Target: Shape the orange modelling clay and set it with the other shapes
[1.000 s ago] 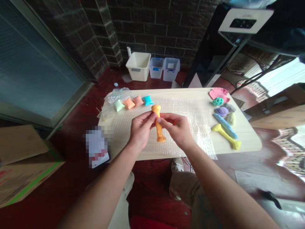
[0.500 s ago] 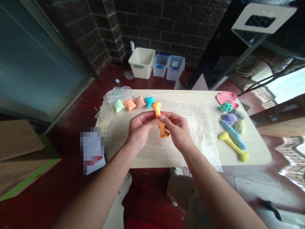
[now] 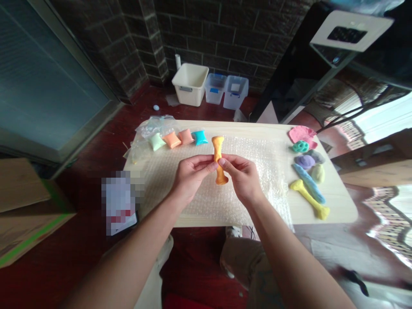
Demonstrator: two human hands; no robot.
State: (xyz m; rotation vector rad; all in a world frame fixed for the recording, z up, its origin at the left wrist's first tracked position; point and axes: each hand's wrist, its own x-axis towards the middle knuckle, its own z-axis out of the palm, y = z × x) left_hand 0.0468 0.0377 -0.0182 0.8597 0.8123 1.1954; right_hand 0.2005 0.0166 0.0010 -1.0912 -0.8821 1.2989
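Observation:
An orange clay piece (image 3: 219,159), long with flared ends like a bone, is held upright above a sheet of bubble wrap (image 3: 225,171) on a pale wooden table (image 3: 337,201). My left hand (image 3: 190,175) and my right hand (image 3: 242,175) both pinch its middle with fingertips closed on it. Four small clay packets, green (image 3: 156,141), orange (image 3: 171,139), salmon (image 3: 186,136) and blue (image 3: 200,137), lie in a row at the table's far left.
Finished clay shapes lie along the table's right side: a pink slab (image 3: 301,134), a teal disc (image 3: 300,146), a purple lump (image 3: 304,161), a blue roll (image 3: 309,183), a yellow bone (image 3: 309,199). Bins (image 3: 190,84) stand by the brick wall. Cardboard (image 3: 25,214) lies on the left.
The orange piece has been turned from tilted to nearly upright between my fingers. Both hands stay pinched on its middle; the view shifted slightly.

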